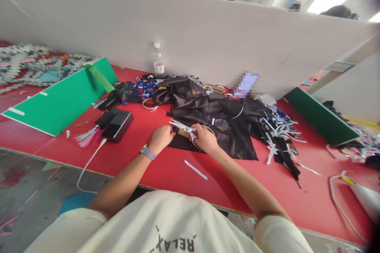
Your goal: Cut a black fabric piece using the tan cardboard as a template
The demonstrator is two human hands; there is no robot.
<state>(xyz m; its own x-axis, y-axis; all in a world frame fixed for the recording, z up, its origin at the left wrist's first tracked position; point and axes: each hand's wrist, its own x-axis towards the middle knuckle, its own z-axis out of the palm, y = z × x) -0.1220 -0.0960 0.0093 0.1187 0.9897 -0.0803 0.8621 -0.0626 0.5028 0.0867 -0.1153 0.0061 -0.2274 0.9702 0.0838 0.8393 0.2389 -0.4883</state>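
Observation:
My right hand grips a pair of silver scissors whose blades point left, toward my left hand. My left hand, with a watch on its wrist, is closed on the edge of a small black fabric piece lying on the red table. Just beyond both hands lies a heap of black embroidered cloth. A white strip lies on the table in front of my hands.
A black box with a phone and white cable sits to the left, beside a pink tassel. Green boards stand at both sides. A water bottle stands at the grey partition. White strip scraps litter the right.

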